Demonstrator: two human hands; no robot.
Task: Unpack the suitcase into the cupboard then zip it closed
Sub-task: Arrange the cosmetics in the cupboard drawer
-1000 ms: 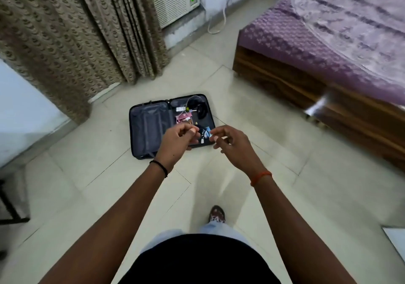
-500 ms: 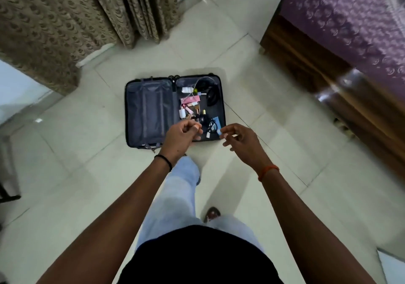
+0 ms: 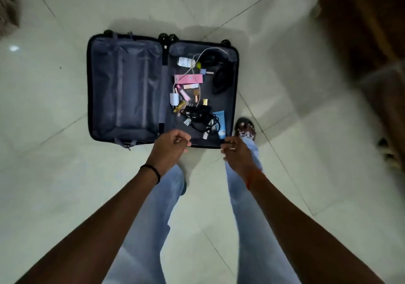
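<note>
Pale floor tiles fill the room, with a dark wooden bed frame at the upper right. On the tiles the suitcase lies open and flat, its left half bare lining, its right half strewn with small things: a pink box, a white charger, tangled black cables and a blue tube near the suitcase's near right corner. Left hand hangs over the near edge at the hinge line, fingers curled, gripping nothing visible. Right hand hovers just beyond the near right corner, fingers loosely bent, empty.
</note>
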